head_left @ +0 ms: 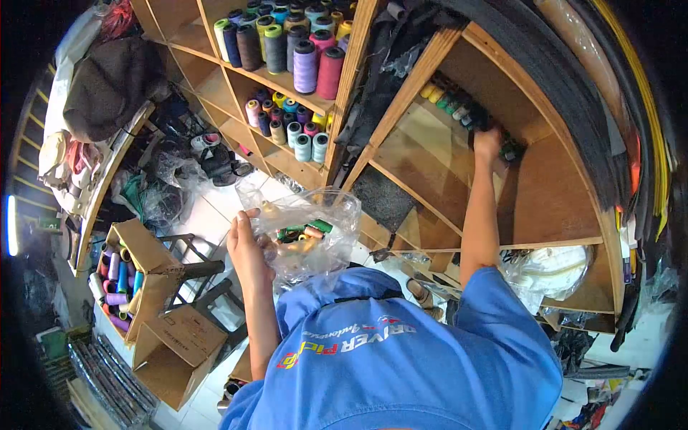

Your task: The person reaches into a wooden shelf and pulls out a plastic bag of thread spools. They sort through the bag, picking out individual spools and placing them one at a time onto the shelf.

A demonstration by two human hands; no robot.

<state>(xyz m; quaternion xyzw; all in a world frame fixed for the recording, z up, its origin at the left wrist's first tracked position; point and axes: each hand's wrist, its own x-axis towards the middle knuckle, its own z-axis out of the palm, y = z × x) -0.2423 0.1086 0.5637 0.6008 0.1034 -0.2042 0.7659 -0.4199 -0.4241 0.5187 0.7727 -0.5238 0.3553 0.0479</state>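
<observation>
My left hand (247, 251) holds up a clear plastic bag (312, 233) by its edge; inside lie several small thread spools, green, orange and tan. My right hand (487, 143) reaches deep into a wooden shelf compartment (430, 154) and is closed around a dark spool at the end of a row of small spools (453, 102) that lines the back of the shelf. The fingertips are hidden among the spools. My blue shirt (401, 358) fills the bottom of the view.
Large thread cones (301, 50) and smaller spools (290, 122) fill the wooden shelves on the left. A cardboard box of spools (125, 276) and an open empty box (175, 351) sit on the floor. Dark fabric strips (573, 79) hang at the right.
</observation>
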